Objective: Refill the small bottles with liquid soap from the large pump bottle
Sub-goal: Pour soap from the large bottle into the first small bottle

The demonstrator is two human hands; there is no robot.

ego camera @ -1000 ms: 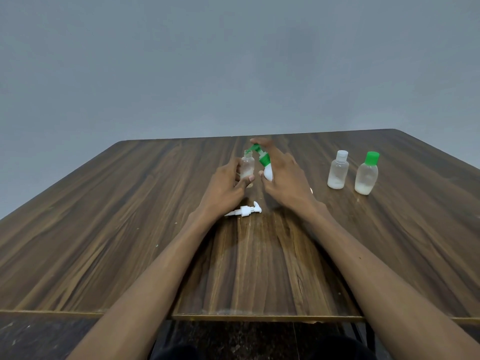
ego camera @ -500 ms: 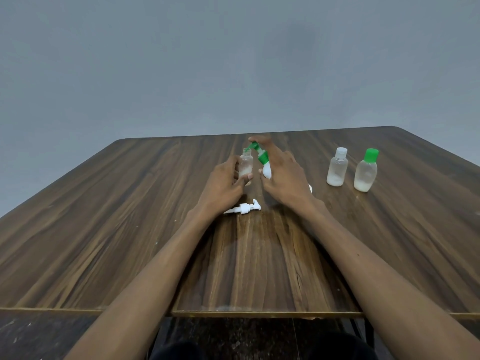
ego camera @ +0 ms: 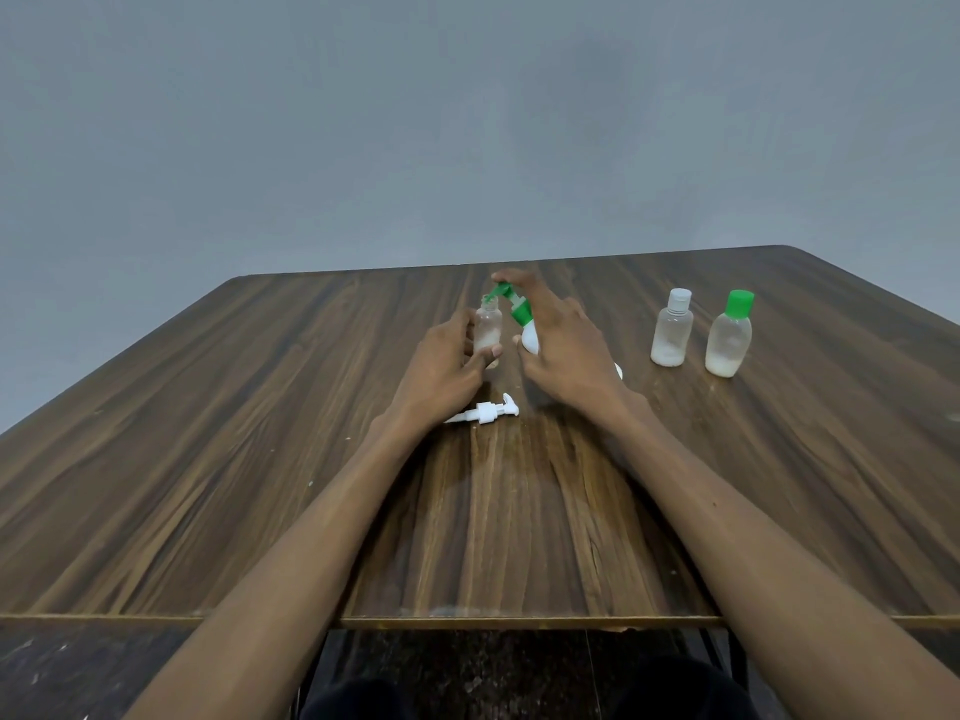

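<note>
Green marks the pump head of the large pump bottle (ego camera: 525, 332), which the right hand (ego camera: 563, 350) grips around its white body and tips leftward so the nozzle hangs right over the open mouth of a small clear bottle (ego camera: 488, 330). The left hand (ego camera: 441, 368) holds that small bottle upright on the table, fingers curled around it, most likely to keep it from tipping while soap goes in. A loose white pump top (ego camera: 485, 412) lies just beside the left wrist, probably removed from this bottle. To the right, well apart, stand 2 more small bottles, one white-capped (ego camera: 671, 330) and one green-capped (ego camera: 729, 337), each with a little pale liquid at the bottom. The wooden table (ego camera: 208, 459) is dark and streaky, set against a plain grey wall (ego camera: 467, 122)
</note>
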